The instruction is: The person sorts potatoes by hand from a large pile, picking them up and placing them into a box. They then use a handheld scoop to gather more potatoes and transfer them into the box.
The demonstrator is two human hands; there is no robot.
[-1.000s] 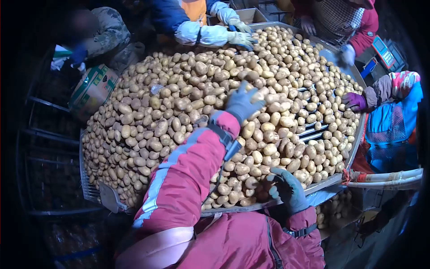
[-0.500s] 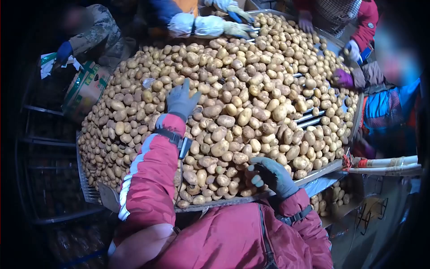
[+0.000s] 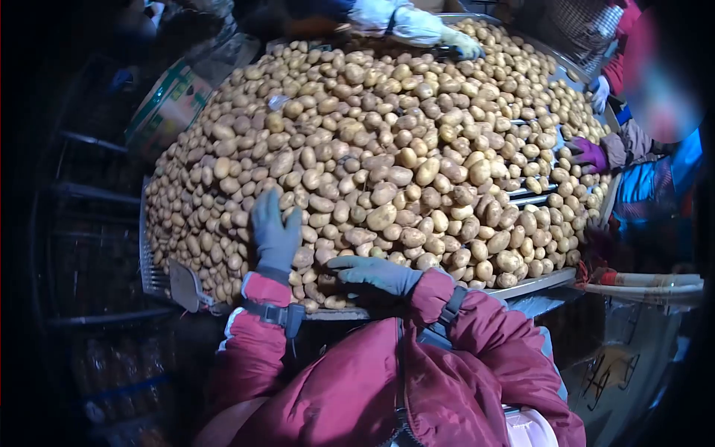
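A large heap of potatoes covers the table in front of me. My left hand, in a grey glove, rests against the near left part of the heap, thumb apart from the fingers. Nearer the table's front edge, my right hand is stretched out flat over the potatoes, its fingers pointing left toward my other hand. I see no potato held in either hand. What lies under both palms is hidden.
The table's metal rim runs close to my body. Metal bars show among the potatoes on the right. Co-workers' gloved hands reach in from the far side, and a purple glove from the right. A carton stands at upper left.
My left hand has drawn back toward me from the middle of the heap. My right hand has moved left along the front edge, and its curled fingers have straightened.
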